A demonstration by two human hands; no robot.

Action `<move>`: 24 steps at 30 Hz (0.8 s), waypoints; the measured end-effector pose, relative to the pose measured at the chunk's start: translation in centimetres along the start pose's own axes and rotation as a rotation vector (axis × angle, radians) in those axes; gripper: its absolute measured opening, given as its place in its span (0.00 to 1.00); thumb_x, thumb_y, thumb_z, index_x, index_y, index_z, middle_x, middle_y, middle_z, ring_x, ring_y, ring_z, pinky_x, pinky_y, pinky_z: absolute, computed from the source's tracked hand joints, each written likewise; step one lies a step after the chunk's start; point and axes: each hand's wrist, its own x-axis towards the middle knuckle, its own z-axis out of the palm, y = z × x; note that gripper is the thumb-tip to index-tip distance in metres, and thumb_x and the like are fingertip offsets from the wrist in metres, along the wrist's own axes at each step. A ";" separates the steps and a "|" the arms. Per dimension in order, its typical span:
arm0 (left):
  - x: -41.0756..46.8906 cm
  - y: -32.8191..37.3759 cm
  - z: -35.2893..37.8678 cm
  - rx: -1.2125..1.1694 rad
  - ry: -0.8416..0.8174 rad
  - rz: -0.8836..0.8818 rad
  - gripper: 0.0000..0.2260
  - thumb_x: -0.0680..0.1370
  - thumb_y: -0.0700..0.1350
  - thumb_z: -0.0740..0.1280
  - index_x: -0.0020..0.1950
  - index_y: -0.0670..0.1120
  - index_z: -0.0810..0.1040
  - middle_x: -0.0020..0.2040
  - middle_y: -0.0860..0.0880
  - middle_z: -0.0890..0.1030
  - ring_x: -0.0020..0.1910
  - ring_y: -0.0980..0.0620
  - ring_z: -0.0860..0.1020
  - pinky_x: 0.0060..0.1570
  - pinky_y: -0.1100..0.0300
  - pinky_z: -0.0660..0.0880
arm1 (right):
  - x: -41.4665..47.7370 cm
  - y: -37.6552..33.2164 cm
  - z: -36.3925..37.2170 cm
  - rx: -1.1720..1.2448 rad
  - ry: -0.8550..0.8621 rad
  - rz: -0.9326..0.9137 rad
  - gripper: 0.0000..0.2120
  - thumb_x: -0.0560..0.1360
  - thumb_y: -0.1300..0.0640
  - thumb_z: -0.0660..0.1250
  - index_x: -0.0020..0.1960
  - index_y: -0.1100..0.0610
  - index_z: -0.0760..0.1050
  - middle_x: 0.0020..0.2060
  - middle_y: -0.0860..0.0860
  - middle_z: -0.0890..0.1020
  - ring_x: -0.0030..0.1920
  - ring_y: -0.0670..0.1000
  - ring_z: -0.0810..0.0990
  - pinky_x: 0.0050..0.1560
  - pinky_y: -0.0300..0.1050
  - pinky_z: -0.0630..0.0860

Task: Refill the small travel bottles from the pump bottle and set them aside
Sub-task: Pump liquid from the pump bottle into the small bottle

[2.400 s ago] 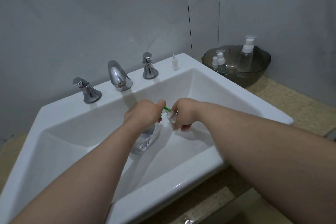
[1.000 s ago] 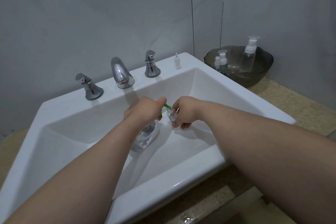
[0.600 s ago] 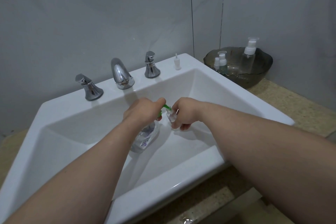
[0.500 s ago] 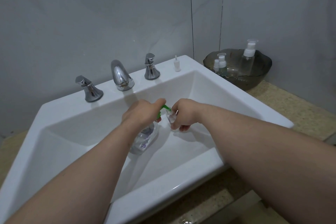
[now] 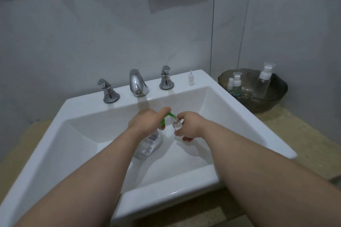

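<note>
Left hand (image 5: 145, 121) grips pump bottle (image 5: 147, 145); right hand (image 5: 190, 127) pinches travel bottle (image 5: 176, 124); bowl (image 5: 276, 101) holds three bottles (image 5: 263, 83).

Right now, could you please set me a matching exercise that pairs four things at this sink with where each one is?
Things:
1. pump bottle
2. travel bottle
3. white cap
4. tall bottle

Places:
A. standing in the bowl
B. standing on the sink rim
C. held in the right hand
D. held in the left hand

Pairs: 1-D, 2-C, 3-B, 4-A
</note>
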 end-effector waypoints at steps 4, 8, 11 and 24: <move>-0.2 0.4 -0.1 -0.002 0.003 -0.041 0.33 0.71 0.73 0.54 0.36 0.48 0.85 0.39 0.53 0.86 0.43 0.48 0.80 0.51 0.52 0.76 | 0.0 -0.1 0.1 -0.010 0.009 -0.028 0.12 0.78 0.61 0.72 0.58 0.53 0.74 0.49 0.58 0.82 0.41 0.58 0.85 0.49 0.52 0.85; -0.8 0.9 -0.2 -0.010 -0.071 -0.056 0.30 0.77 0.69 0.57 0.42 0.46 0.87 0.44 0.51 0.87 0.48 0.45 0.81 0.57 0.49 0.75 | -0.3 -0.2 0.1 -0.047 0.007 -0.043 0.11 0.77 0.62 0.72 0.56 0.53 0.75 0.51 0.59 0.83 0.48 0.61 0.86 0.51 0.54 0.85; -1.3 1.5 -0.2 -0.025 -0.132 -0.108 0.32 0.71 0.71 0.57 0.46 0.46 0.87 0.45 0.50 0.87 0.46 0.45 0.80 0.61 0.47 0.75 | -0.5 0.0 0.1 -0.072 0.010 -0.063 0.12 0.75 0.64 0.73 0.57 0.55 0.77 0.52 0.59 0.84 0.50 0.61 0.86 0.51 0.55 0.85; -1.3 1.6 0.4 0.080 0.002 -0.123 0.32 0.68 0.72 0.56 0.34 0.47 0.86 0.39 0.48 0.86 0.41 0.45 0.83 0.49 0.55 0.77 | 0.7 0.9 0.6 0.026 0.007 -0.043 0.11 0.74 0.66 0.73 0.45 0.53 0.75 0.44 0.57 0.81 0.39 0.59 0.84 0.49 0.57 0.85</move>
